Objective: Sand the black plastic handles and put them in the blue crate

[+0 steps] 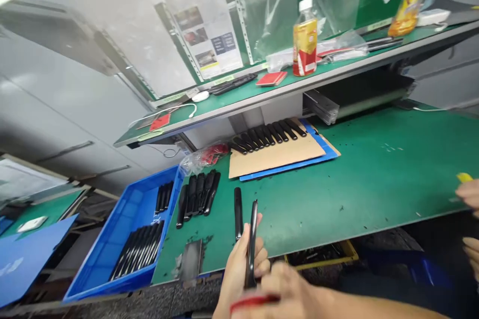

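Green workbench [374, 169] fills mid-frame. Bottom centre: left hand [234, 271] grips slim black piece [252, 241], tip up-frame; right hand [290, 286], blurred, closed round red object [254, 302] near piece's lower end.

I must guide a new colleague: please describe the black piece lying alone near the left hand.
Find the green bench, then the person's left hand at its near edge. Just beyond it lies the slim black piece: not held, and apart from the group of similar pieces to its left.
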Motion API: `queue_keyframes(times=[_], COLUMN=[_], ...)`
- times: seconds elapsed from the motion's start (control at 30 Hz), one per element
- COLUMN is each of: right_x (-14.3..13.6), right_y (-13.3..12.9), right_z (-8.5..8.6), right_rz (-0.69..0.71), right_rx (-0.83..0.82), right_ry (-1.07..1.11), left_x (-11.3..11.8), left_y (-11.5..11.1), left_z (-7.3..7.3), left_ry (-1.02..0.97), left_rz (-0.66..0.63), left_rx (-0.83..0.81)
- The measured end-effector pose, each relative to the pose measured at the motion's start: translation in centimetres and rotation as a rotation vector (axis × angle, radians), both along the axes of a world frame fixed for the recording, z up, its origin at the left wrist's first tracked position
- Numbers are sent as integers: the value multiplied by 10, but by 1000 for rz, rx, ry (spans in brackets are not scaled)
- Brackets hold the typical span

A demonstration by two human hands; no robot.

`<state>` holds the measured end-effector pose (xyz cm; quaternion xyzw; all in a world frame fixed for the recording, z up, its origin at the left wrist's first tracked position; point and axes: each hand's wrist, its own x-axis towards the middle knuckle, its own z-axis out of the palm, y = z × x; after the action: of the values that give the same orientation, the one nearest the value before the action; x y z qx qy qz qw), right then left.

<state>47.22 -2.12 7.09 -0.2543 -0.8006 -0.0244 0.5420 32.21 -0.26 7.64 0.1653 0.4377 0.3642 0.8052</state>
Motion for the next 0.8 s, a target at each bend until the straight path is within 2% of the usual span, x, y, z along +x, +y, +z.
queue_keyframes(times=[0.03,0.13,0.2,0.27,0.37,0.43,0.5,0.57,0.67,0.73,0.8], right_x=[4,26,39,42,33,23,12,2,-6,-12,-20], right_y=[11,45,55,47,20,6,-2,-3,-1,1,4], right_z=[-1,-5,-9,-14,-29,-41,-49,-50,-39,-28,-16], right_rz=[78,-104,-121,-138,-158,-69,43,91,81,79,141], right_rx=[-29,-273,-412,-581,-937,-1107,-1189,-1198,-1108,-959,-699], right_ry=[-27,32,14,95,404,511,519,504,468,392,239], left_x=[-8,-30,-42,-50,-60,-67,-71,-71,-70,-69,-66], left_y=[-7,-29,-38,-34,-9,8,16,14,-1,-11,-18], left_z=[3,11,16,17,11,3,-5,-11,-14,-12,-9], left_ry=[5,-41,-163,-298,-398,-395,-358,-318,-171,-86,-81], left_rz=[17,-71,-88,86,393,473,500,488,449,432,411], left_rx=[15,74,119,93,-114,-193,-190,-181,-84,-33,-17])
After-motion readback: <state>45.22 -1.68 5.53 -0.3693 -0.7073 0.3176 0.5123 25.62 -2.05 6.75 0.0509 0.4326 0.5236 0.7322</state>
